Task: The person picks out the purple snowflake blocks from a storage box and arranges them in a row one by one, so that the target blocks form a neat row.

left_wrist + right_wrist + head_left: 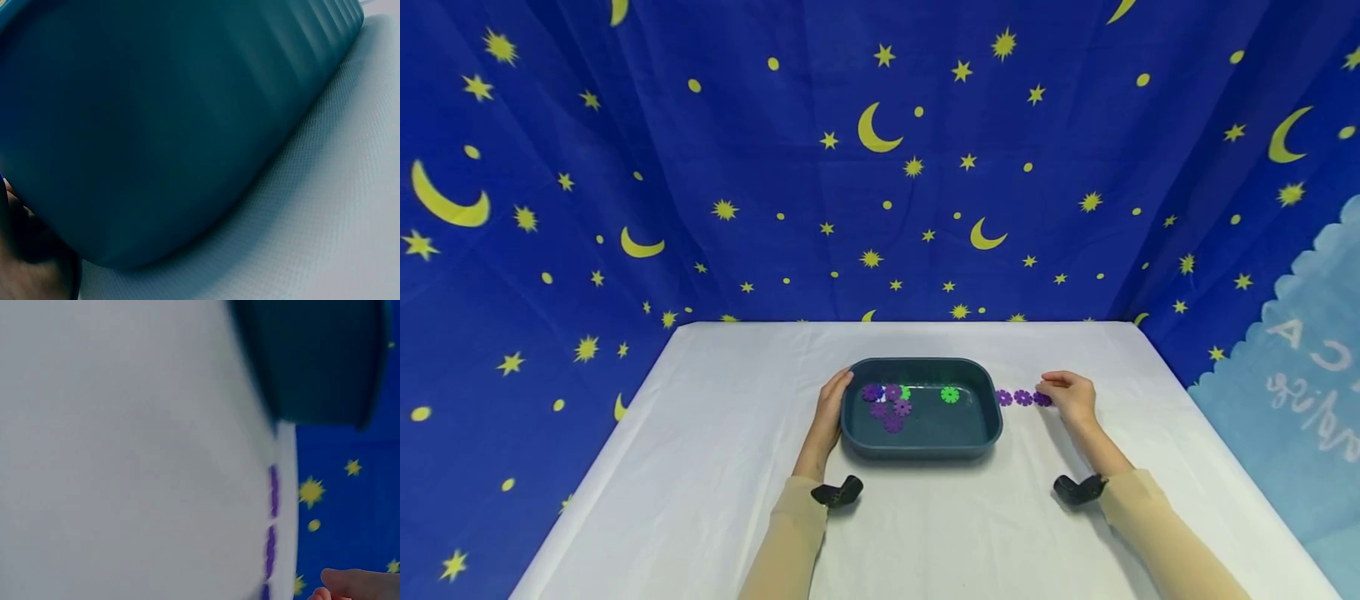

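A dark teal plastic tub [917, 452] stands on the table. Several purple flower-shaped discs [892, 423] lie clustered in its left half, with a green flower disc [950, 394] to their right. My left hand [829, 410] rests along the tub's left end, fingertips at the rim. Outside the tub's right end, three purple discs lie in a row: a near disc [1004, 397], a middle disc [1023, 397] and a far disc [1042, 399]. My right hand [1072, 397] is over the far disc, partly covering it. In the right wrist view, only my right fingertips [350, 584] show, apart from the discs.
A white cloth covers the table [940, 533]. Blue curtain [805, 192] with yellow stars and moons stands behind it and at the sides. A light blue panel [1300, 400] hangs at the right. Black wrist mounts [1078, 490] sit on both forearms.
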`<control>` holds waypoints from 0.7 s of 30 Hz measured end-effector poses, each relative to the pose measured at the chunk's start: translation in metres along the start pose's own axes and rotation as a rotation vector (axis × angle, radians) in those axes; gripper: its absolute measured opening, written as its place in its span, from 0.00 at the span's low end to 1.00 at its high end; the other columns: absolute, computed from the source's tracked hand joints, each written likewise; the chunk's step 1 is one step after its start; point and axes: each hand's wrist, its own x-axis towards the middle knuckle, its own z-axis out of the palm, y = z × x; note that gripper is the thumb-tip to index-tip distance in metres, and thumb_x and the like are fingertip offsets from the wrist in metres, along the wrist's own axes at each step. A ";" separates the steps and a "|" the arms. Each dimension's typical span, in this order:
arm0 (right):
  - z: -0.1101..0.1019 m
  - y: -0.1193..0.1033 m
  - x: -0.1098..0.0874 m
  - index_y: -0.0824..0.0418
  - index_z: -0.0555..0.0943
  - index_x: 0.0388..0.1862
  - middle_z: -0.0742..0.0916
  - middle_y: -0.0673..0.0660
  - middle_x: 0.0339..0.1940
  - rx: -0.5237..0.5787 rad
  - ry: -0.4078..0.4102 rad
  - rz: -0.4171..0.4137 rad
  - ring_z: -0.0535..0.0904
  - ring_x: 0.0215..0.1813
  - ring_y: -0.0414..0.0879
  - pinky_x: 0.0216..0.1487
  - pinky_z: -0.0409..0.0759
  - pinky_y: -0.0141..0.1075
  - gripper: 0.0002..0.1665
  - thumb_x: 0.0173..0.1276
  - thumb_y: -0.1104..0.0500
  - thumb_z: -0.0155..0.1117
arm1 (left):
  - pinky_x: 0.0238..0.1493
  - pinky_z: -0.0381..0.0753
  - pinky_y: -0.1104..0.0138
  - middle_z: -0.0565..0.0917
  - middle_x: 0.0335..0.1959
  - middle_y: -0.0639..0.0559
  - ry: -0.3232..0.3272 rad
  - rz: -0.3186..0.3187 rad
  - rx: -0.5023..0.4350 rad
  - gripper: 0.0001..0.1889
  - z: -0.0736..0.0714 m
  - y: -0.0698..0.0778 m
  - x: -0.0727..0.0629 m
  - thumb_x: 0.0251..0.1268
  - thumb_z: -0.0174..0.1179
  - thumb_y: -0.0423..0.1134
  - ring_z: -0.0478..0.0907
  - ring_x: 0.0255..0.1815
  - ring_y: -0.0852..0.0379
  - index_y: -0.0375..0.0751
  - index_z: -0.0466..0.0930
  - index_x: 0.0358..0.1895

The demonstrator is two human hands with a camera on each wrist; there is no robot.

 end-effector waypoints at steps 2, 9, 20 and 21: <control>0.001 -0.010 -0.003 0.78 0.79 0.46 0.88 0.52 0.26 0.037 -0.012 -0.012 0.75 0.24 0.23 0.29 0.75 0.16 0.18 0.59 0.68 0.66 | 0.77 0.53 0.53 0.63 0.70 0.29 0.001 -0.002 0.004 0.25 0.000 0.000 0.000 0.73 0.45 0.37 0.55 0.74 0.40 0.23 0.61 0.67; 0.018 -0.049 -0.014 0.78 0.78 0.48 0.85 0.41 0.23 0.136 -0.084 -0.035 0.77 0.26 0.25 0.34 0.77 0.18 0.18 0.61 0.67 0.65 | 0.78 0.52 0.54 0.62 0.70 0.29 0.004 -0.011 -0.001 0.25 0.001 0.001 0.001 0.73 0.45 0.37 0.54 0.75 0.40 0.23 0.60 0.67; 0.054 -0.085 -0.025 0.77 0.79 0.46 0.84 0.44 0.25 0.190 -0.191 -0.060 0.77 0.28 0.29 0.38 0.81 0.25 0.17 0.61 0.67 0.65 | 0.77 0.53 0.53 0.62 0.70 0.29 -0.001 -0.014 -0.022 0.25 -0.006 -0.016 0.014 0.74 0.44 0.36 0.55 0.74 0.40 0.23 0.60 0.67; 0.059 -0.087 -0.026 0.78 0.78 0.46 0.84 0.44 0.25 0.208 -0.205 -0.060 0.77 0.28 0.29 0.37 0.81 0.25 0.17 0.61 0.68 0.65 | 0.77 0.53 0.54 0.62 0.70 0.30 0.000 -0.015 -0.026 0.25 -0.007 -0.019 0.016 0.74 0.44 0.36 0.55 0.74 0.41 0.24 0.60 0.67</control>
